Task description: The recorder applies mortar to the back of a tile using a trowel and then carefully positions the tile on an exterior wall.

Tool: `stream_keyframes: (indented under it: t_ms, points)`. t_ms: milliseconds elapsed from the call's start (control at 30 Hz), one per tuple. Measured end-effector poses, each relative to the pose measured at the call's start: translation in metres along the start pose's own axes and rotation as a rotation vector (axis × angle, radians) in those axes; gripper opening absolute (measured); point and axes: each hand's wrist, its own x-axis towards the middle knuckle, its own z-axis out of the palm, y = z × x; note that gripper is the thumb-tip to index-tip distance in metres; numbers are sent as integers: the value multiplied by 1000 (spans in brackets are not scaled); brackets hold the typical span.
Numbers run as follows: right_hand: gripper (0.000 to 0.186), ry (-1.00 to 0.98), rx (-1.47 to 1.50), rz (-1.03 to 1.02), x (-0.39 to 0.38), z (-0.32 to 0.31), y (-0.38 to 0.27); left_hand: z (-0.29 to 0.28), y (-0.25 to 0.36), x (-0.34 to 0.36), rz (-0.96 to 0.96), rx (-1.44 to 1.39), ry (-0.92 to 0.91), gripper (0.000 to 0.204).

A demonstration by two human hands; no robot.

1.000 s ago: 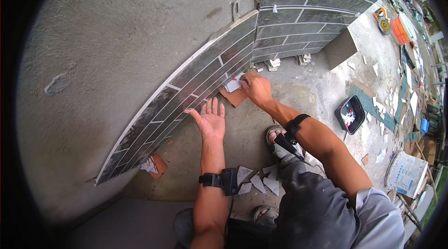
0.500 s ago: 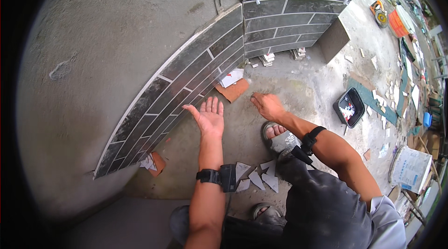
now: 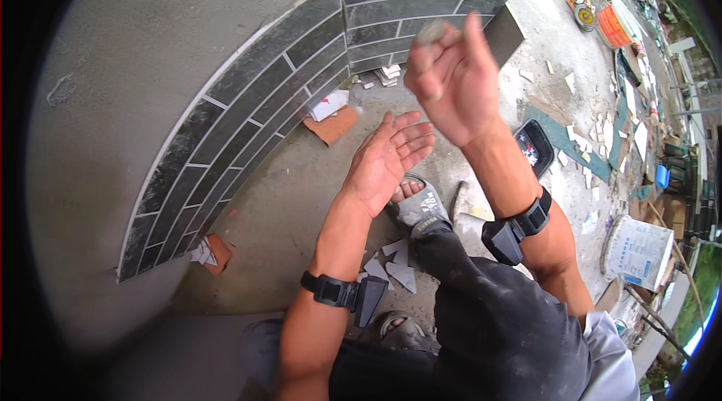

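Note:
My left hand [image 3: 380,160] is held out over the floor, palm turned up and to the right, its fingers spread and bare. Higher up and to the right, my right hand [image 3: 459,89] is raised with its palm showing. Its thumb stands apart, while the other fingers are half curled; motion blurs a greyish patch at the fingertips. Nothing shows in the right palm. Behind the hands, dark grey brick-pattern tiles [image 3: 259,96] with light joints cover the low wall on the left and the adjoining wall face [image 3: 391,10].
Orange-brown pieces [image 3: 332,126] and white scraps lie along the wall base. Broken tile pieces [image 3: 401,276] are beside my sandalled feet. To the right are a black tray [image 3: 533,147], a white bucket [image 3: 639,252], an orange-and-white bucket [image 3: 615,25] and scattered offcuts.
My right hand has risen and turned palm up, its thumb now apart from the fingers. My left hand has moved right and turned inward. The view has shifted rightward.

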Motion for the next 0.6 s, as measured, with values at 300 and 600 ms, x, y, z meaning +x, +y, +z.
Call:
stream_keyframes:
  t_ms: [300, 600]
  points:
    - [76, -250, 367, -139, 4, 11, -70, 89, -14, -26, -211, 27, -369, 77]
    - [94, -268, 525, -106, 1, 2, -71, 85, -19, -22, -168, -99, -287, 73]
